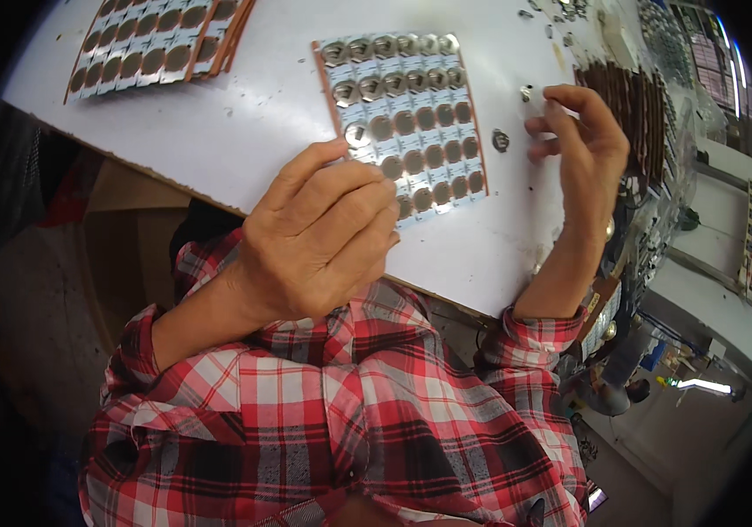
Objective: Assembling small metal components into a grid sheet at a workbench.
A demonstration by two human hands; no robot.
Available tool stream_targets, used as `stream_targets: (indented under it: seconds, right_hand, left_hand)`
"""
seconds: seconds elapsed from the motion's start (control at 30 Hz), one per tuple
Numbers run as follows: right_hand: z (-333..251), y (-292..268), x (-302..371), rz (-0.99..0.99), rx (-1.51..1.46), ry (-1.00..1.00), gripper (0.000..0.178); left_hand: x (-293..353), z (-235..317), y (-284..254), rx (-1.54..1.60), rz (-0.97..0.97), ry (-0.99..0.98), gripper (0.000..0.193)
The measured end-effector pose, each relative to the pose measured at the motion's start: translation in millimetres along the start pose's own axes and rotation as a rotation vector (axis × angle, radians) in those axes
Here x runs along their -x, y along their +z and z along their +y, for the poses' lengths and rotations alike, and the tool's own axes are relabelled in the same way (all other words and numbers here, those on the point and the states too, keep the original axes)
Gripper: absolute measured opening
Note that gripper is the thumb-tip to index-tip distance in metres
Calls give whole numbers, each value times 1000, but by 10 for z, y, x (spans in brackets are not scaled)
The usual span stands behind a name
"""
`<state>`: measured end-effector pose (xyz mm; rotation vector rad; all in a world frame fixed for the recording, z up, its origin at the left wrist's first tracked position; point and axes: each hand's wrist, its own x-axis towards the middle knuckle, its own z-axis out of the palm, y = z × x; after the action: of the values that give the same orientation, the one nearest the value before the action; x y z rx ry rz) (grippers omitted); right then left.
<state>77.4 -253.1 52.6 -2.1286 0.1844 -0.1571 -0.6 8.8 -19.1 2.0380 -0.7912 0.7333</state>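
A flat panel of circuit boards [433,180] with rows of round brown pads lies on the white table in front of me. Shiny metal clips [384,85] sit on its two far rows, and a single clip [356,134] is at the left end of the third row. My left hand [323,228] is curled over the panel's near left corner, its index fingertip close beside that single clip; the thumb is hidden. Right of the panel, my right hand [582,140] is raised with thumb and index fingertips together. Whether either hand pinches a small part is unclear.
At the far left lies a stack of similar panels [139,48]. Loose metal clips [500,140] are scattered on the white table [244,167], with more at the far edge. A row of brown-edged boards [622,114] stands beyond my right hand. A person [604,395] is in the background.
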Motion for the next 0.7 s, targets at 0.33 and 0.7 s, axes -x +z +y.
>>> stream_targets:
  seconds: [0.33,0.7]
  right_hand:
    - [-439,617,470,-441,-324,14,24]
    - [-466,720,502,-425,-149,-28,9]
  left_hand:
    - [41,-41,14,57,-8,34,26]
    - [68,-8,111,16,110,10,15]
